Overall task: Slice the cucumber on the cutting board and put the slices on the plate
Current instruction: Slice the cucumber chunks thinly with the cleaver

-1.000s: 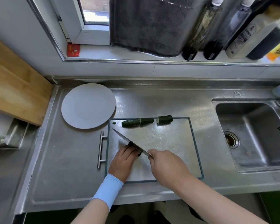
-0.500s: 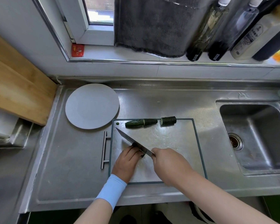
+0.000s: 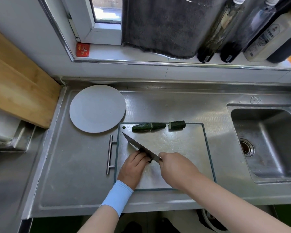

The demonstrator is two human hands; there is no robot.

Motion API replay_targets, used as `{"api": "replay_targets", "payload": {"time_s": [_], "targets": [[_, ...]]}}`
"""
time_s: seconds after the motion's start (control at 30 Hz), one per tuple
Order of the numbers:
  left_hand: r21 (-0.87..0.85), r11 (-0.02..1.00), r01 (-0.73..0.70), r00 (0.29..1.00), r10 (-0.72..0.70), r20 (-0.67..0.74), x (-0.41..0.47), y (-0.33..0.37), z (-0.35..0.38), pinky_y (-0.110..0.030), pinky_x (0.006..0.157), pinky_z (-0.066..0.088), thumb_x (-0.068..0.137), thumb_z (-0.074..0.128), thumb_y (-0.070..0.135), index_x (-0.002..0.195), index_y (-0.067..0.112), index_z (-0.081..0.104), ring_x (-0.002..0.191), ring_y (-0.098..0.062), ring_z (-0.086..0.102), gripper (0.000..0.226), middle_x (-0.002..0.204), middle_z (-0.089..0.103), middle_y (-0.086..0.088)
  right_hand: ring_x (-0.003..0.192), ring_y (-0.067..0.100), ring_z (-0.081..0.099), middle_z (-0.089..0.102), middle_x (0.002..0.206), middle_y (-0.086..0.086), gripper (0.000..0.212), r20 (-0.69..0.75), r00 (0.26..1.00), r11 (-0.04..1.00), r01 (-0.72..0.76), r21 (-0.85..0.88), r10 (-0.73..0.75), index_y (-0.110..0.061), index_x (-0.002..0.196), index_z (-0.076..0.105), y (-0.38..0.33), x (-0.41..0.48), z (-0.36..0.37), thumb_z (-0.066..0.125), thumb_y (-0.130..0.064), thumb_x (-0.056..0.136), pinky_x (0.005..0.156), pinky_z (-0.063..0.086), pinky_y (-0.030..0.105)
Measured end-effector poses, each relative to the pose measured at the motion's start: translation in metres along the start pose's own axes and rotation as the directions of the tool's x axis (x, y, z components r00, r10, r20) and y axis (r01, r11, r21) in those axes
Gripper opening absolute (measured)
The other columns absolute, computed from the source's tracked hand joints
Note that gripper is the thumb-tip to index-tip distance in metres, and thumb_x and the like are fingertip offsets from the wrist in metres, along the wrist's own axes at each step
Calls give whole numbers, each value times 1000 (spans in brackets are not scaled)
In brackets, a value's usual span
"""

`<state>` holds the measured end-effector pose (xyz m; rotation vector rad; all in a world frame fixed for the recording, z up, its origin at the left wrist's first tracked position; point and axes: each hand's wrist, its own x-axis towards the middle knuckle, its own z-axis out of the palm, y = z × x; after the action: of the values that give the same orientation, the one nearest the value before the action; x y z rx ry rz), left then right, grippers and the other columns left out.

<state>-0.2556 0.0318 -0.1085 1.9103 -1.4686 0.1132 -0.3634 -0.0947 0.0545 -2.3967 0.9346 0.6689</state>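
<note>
Now: right hand (image 3: 176, 170) grips knife (image 3: 138, 145); left hand (image 3: 133, 167), curled, pins cucumber piece (image 3: 149, 160) under the blade. My judgement: keep fingertips tucked behind knuckles, strokes thin and even.

The board (image 3: 183, 145) lies on the table (image 3: 74, 165), the plate (image 3: 97, 108) just behind its left corner, the sink (image 3: 267, 157) to its right. Three cucumber pieces (image 3: 149, 127) lie in a row along the board's far edge.
</note>
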Motion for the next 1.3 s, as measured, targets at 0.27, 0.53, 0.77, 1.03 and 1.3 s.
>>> {"api": "replay_targets", "payload": {"time_s": [0.27,0.53,0.77,1.03,1.3], "targets": [[-12,1000,6,1000,-6,5,0,-1,0,-37,88,51,84,72,2,105,7,68,105,-28,60,22,109,67,-9,54,18,41,50,70,1,19,-11,1000,999,28,19,-27,-23,92,48,5,0,6,34,-23,105,49,30,31],[-8,1000,7,1000,-7,-17,0,-1,1,-35,89,50,83,72,1,102,8,69,103,-27,60,20,108,67,-7,53,18,41,51,67,1,19,-26,999,995,46,91,-43,-25,88,41,10,11,27,34,-28,106,47,27,32],[-6,1000,24,1000,-24,8,-1,-2,1,-34,88,50,83,72,1,101,8,70,103,-26,59,18,108,66,-6,52,15,41,53,65,1,16,-39,997,989,68,132,-64,-23,93,47,22,14,37,36,-26,105,46,26,30],[4,1000,15,1000,-15,6,-2,-2,2,-35,88,50,83,73,3,100,8,71,103,-26,60,17,107,67,-6,53,15,41,49,64,-1,16,-45,997,991,66,118,-61,-24,91,42,19,16,40,36,-27,105,46,28,31],[0,1000,13,1000,-13,24,0,-1,-1,-35,88,50,82,74,2,100,7,70,103,-26,59,19,107,66,-7,56,18,44,55,69,2,17,-44,998,986,60,159,-54,-21,92,46,26,15,44,37,-27,105,49,31,31]]}}
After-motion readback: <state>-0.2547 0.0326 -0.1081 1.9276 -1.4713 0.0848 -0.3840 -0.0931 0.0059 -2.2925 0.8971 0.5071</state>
